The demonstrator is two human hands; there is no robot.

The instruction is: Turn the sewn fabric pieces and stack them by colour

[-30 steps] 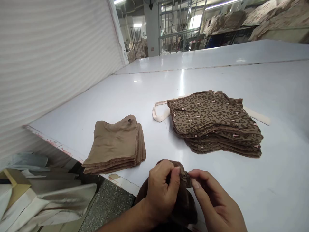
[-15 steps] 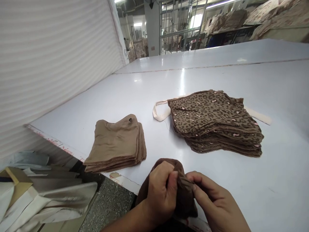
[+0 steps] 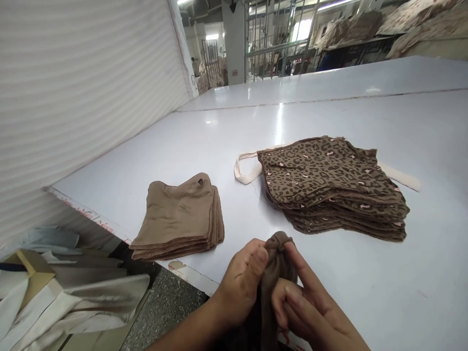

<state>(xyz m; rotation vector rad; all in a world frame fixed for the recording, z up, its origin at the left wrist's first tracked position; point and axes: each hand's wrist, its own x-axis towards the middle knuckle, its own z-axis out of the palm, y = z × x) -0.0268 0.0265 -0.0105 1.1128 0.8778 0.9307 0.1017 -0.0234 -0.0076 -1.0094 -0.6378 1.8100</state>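
Both hands work a bunched piece of dark brown fabric (image 3: pixel 277 263) at the near edge of the white table (image 3: pixel 226 141). My left hand (image 3: pixel 239 285) grips it from the left, thumb pressed against the bunch. My right hand (image 3: pixel 310 307) holds it from the right, fingers curled around the cloth. Beyond the hands lie a stack of plain tan fabric pieces (image 3: pixel 179 219) on the left and a stack of leopard-print pieces (image 3: pixel 329 187) on the right.
A cream strap (image 3: pixel 245 170) runs under the leopard stack. A white ribbed wall (image 3: pixel 80 87) borders the table on the left. Folded pale material (image 3: pixel 66 292) lies below the table corner. Fabric heaps and metal racks (image 3: pixel 278 44) stand far behind.
The brown fabric has been gathered into a tighter upright bunch and lifted slightly. My right hand has moved in closer, with its fingers now wrapped round the cloth.
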